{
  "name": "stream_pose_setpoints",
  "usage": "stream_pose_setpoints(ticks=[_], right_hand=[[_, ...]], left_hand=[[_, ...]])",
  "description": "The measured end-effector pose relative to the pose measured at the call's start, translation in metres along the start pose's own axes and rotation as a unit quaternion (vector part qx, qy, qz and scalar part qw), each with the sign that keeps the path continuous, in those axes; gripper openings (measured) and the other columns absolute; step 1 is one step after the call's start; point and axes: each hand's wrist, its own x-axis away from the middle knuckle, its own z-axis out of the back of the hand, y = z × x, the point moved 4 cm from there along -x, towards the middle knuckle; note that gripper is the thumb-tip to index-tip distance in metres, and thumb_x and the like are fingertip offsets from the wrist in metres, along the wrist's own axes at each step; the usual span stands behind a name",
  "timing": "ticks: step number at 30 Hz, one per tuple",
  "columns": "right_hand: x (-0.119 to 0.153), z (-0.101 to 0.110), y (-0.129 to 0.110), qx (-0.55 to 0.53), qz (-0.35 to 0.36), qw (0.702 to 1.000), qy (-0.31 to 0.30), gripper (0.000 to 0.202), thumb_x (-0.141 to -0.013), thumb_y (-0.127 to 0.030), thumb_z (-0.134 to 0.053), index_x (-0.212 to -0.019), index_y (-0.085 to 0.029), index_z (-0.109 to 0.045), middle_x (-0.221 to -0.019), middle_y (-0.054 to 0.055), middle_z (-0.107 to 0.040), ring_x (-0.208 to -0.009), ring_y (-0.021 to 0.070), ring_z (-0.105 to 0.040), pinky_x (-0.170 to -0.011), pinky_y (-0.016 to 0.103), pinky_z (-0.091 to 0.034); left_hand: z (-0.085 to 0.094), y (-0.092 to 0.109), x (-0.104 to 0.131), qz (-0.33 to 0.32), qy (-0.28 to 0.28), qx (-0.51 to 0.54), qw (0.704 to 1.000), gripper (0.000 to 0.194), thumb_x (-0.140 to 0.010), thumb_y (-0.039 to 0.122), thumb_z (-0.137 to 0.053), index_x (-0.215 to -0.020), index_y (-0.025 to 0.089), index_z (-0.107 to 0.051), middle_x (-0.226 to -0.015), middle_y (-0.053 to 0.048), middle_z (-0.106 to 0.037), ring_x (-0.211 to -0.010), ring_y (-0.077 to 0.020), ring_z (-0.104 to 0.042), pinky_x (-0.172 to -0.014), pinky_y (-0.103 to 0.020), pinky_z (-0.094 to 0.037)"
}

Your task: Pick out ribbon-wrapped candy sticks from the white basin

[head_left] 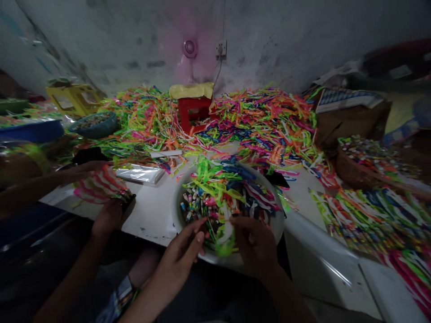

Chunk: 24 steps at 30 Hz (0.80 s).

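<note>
A round pale basin [177, 208] stands at the table's front edge, filled with small patterned pieces [192, 207] and bright soft plastic strips [232, 181]. Over its near rim, my right hand [254, 242] is closed on a translucent green-and-white plastic strip [225, 240], which hangs from the fingertips and looks blurred. Facing it, my left hand [186, 246] has its thumb and fingers drawn together beside a thin green stick-like piece [210, 224]. What sits between those left fingertips, if anything, is too small to make out.
A co-worker's hands [109, 217] hold a fan of striped strips on the left. Heaps of coloured strips [269, 121] surround a red stool [193, 112] by the wall. Bundled strips [377, 211] and a brown basket [353, 166] lie right; a clear plastic packet [139, 174] lies left.
</note>
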Motion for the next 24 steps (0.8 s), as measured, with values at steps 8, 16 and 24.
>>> stream_pose_setpoints(ticks=[8,16,24], right_hand=[[0.003,-0.01,0.0,0.046,0.023,0.984,-0.171,0.023,-0.088,-0.025,-0.046,-0.104,-0.024,-0.063,-0.062,0.001,-0.058,-0.059,0.0141,-0.055,-0.061,0.024,-0.04],[0.008,-0.001,0.012,-0.074,-0.23,0.953,-0.183,0.022,-0.077,-0.04,-0.057,-0.075,-0.019,-0.062,-0.067,0.001,-0.059,-0.062,0.0149,-0.054,-0.054,0.022,-0.04],[0.014,-0.03,-0.007,-0.096,-0.284,0.935,-0.187,0.028,-0.084,-0.043,-0.049,-0.07,-0.02,-0.048,-0.064,0.0,-0.051,-0.066,0.0142,-0.054,-0.057,0.02,-0.042]], left_hand=[[-0.01,0.0,-0.016,0.038,-0.123,0.17,0.977,0.03,-0.079,0.039,-0.061,-0.095,0.014,-0.063,-0.068,-0.001,-0.059,-0.059,-0.0106,-0.055,-0.054,-0.019,-0.043],[0.007,0.005,-0.016,0.004,-0.118,0.025,0.993,0.037,-0.074,0.032,-0.065,-0.109,0.02,-0.062,-0.09,-0.003,-0.061,-0.052,-0.0074,-0.054,-0.048,-0.02,-0.045],[-0.012,-0.011,-0.031,0.035,0.034,0.263,0.964,0.031,-0.069,0.042,-0.071,-0.08,0.013,-0.066,-0.067,0.0,-0.063,-0.061,-0.0079,-0.054,-0.057,-0.016,-0.042]])
